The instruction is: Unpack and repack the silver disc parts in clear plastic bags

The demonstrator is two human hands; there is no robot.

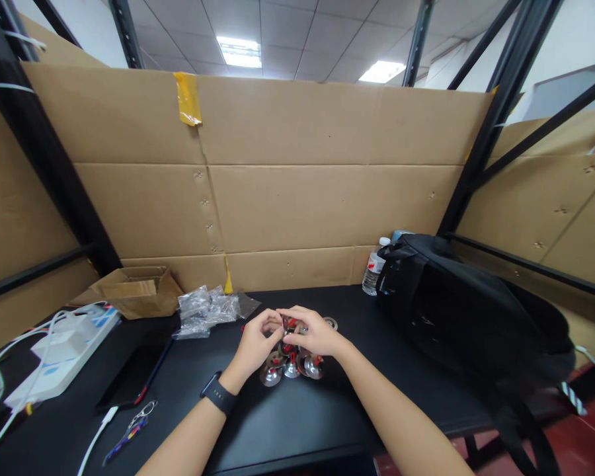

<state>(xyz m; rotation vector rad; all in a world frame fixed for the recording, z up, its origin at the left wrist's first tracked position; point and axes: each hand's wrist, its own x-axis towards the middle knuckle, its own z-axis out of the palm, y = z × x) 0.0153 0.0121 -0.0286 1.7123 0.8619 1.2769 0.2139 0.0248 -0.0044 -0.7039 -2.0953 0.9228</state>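
Note:
Several shiny silver, round metal pieces with red parts (271,375) lie in a pile on the black tabletop (297,423). My left hand (259,342), with a dark watch on the wrist, is over the left side of this pile, its thumb and fingers pinched together. From the right, my right hand (317,332) reaches over the same pile with curled fingers, and the fingertips of both hands meet. A small silver and red piece shows between them, mostly covered by the fingers, so its exact kind cannot be made out.
Clear plastic bags (205,311) and an open cardboard box (139,294) stand back left. Nearer are a white power strip (64,360), a dark tablet (136,373) and a keychain (131,430). At right are a water bottle (373,270) and a black backpack (471,324). Cardboard walls surround the table.

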